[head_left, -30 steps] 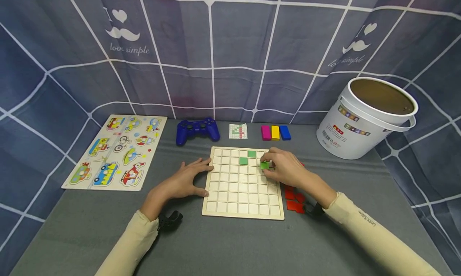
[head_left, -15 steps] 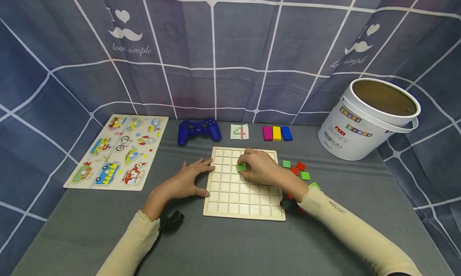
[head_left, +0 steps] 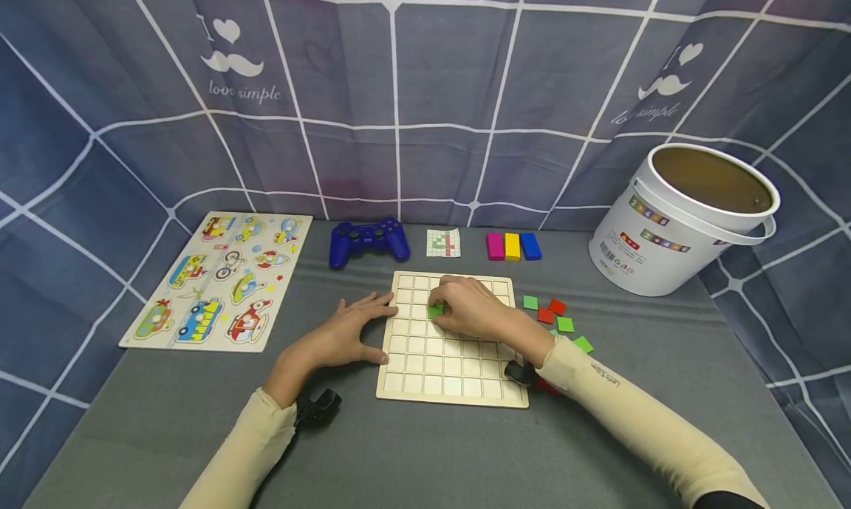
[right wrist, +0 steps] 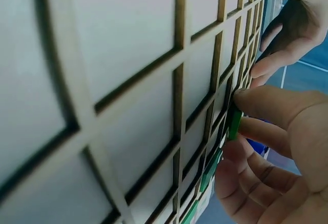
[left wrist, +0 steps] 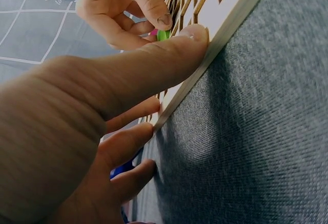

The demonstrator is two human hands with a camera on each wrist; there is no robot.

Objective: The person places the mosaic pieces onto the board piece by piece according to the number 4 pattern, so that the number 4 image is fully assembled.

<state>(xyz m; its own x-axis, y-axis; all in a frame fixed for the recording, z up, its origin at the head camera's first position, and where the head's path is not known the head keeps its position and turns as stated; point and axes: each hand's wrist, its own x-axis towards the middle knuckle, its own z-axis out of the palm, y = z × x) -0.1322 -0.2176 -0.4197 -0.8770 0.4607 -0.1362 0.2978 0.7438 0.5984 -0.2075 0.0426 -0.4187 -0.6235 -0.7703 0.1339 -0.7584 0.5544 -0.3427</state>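
Observation:
A pale wooden grid board (head_left: 452, 385) lies on the grey cloth. Over its upper part, my right hand (head_left: 468, 309) pinches a small green square tile (head_left: 435, 311). The right wrist view shows this green tile (right wrist: 235, 124) tilted between thumb and fingers, at the grid's surface. Two more green tiles (right wrist: 210, 170) sit in cells beyond it; in the head view the right hand hides them. My left hand (head_left: 349, 335) is spread at the board's left side. Its thumb and fingertips touch the edge, as the left wrist view also shows.
Loose red (head_left: 545, 315) and green tiles (head_left: 565, 324) lie right of the board, partly under the right forearm. Behind stand a blue game controller (head_left: 368, 241), a pattern card (head_left: 443, 243) and coloured blocks (head_left: 512, 247). A picture puzzle (head_left: 219, 280) lies left, a white bucket (head_left: 654, 243) right.
My right hand has moved left across the board with a green tile, from near the right edge to left of the middle. Loose tiles at the right came into view. The left hand stays put.

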